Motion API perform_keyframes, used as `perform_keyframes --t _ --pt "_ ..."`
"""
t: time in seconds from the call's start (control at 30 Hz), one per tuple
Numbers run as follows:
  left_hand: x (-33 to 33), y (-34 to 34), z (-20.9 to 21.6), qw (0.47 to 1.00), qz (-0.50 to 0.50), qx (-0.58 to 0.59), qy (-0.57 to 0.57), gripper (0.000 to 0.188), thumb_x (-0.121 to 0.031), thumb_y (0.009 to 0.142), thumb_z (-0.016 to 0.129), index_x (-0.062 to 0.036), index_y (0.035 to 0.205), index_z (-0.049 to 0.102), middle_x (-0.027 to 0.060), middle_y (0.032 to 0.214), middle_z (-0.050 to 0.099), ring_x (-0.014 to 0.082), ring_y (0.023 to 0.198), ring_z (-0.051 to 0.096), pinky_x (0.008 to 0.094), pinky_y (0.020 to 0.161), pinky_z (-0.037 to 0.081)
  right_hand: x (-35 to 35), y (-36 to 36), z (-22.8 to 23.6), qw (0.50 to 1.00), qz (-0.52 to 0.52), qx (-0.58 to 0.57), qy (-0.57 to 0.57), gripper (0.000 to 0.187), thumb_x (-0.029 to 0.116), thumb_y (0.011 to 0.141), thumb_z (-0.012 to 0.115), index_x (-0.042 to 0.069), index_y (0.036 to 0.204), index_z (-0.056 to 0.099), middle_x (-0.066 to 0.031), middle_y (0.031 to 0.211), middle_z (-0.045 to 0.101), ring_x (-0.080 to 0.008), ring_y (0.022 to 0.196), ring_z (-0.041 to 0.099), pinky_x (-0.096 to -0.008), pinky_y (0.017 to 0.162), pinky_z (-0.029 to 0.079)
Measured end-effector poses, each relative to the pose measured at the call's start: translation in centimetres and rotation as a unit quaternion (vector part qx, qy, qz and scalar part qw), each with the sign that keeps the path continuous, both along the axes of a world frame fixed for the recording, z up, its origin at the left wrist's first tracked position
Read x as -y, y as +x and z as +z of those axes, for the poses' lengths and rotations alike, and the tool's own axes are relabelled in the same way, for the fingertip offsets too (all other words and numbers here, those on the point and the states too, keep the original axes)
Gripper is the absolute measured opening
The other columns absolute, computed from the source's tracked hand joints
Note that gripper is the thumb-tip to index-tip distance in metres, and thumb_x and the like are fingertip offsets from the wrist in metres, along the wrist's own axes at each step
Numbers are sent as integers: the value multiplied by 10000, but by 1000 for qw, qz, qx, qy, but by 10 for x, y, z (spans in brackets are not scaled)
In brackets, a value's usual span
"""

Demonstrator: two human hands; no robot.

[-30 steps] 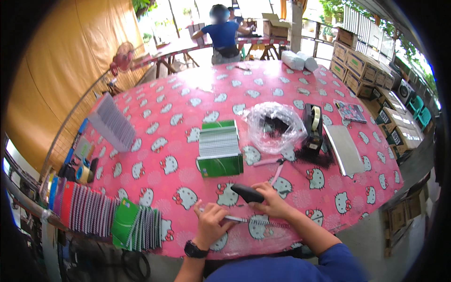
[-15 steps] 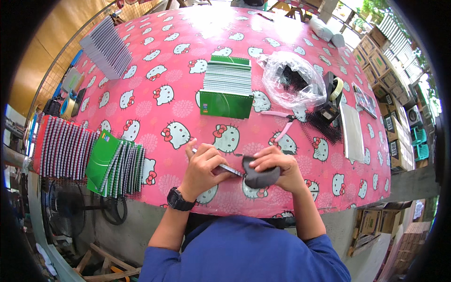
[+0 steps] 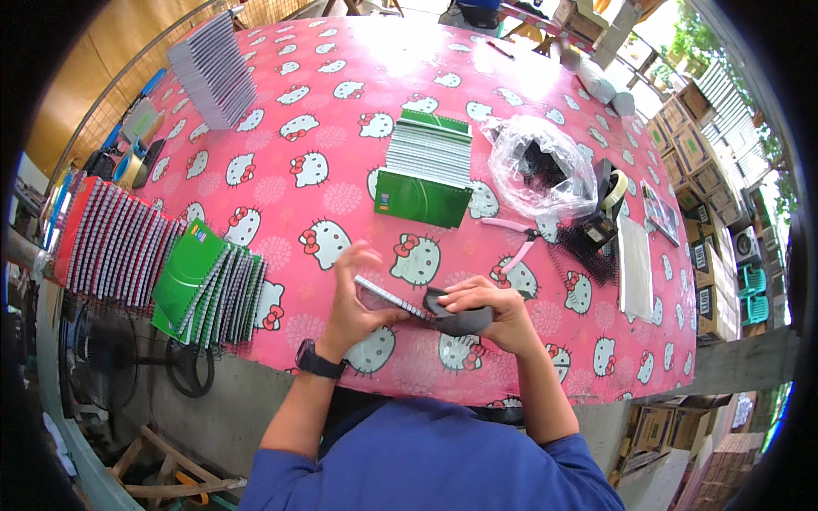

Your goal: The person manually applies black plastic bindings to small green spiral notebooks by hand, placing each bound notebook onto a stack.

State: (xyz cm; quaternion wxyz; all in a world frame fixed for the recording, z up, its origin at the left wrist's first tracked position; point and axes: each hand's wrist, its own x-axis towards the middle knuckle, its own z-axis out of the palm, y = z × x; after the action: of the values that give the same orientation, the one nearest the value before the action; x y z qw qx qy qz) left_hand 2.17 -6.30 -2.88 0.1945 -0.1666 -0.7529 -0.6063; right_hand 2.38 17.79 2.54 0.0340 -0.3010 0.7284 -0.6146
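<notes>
One notebook (image 3: 394, 296) is seen edge-on between the hands, near the front of the table (image 3: 336, 200), judged unfinished. Seemingly done: red notebooks (image 3: 119, 243) and green notebooks (image 3: 183, 285), coil-edged, ranked at left. Seemingly left: central stack (image 3: 422, 200), coils not made out. Left hand (image 3: 345, 305): fingers spread, index raised, thumb against the notebook. Right hand (image 3: 501, 313): dark rounded tool (image 3: 465, 320) clasped at the notebook's right end.

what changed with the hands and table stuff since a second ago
The right hand brought the dark rounded object down to the right end of the notebook; the left hand's fingers spread wider beside it. The view tilted downward. Pink pliers and green-covered stack stayed put.
</notes>
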Motion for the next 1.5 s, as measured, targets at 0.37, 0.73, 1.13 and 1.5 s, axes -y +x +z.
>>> perform_keyframes --t 0.37,0.73,1.13,1.5 --pt "2 1 -25 977 -97 178 60 468 -93 612 856 -91 891 480 6 809 528 109 789 521 280 691 451 12 -15 3 995 -28 8 95 411 -87 626 638 62 1007 684 -78 967 673 -227 957 602 -331 814 507" --pt "3 5 -27 984 -102 136 51 465 -89 624 847 -89 901 473 11 815 540 126 787 546 291 725 467 30 -23 10 986 2 -67 152 366 -62 646 655 90 976 700 -60 946 676 -235 922 560 -349 804 496" --pt "-11 6 1 988 -103 111 8 472 -153 654 852 -73 919 470 24 792 540 111 732 532 277 660 455 -14 -31 -14 889 -207 -222 343 420 -35 609 627 63 1016 657 -95 1121 630 -318 1076 514 -385 922 456" --pt "-27 14 45 991 -80 96 54 172 -38 768 713 -36 888 590 53 800 594 111 738 572 270 653 474 46 8 31 978 -127 -136 94 233 107 784 684 17 987 613 -134 869 571 -301 818 569 -366 711 463"
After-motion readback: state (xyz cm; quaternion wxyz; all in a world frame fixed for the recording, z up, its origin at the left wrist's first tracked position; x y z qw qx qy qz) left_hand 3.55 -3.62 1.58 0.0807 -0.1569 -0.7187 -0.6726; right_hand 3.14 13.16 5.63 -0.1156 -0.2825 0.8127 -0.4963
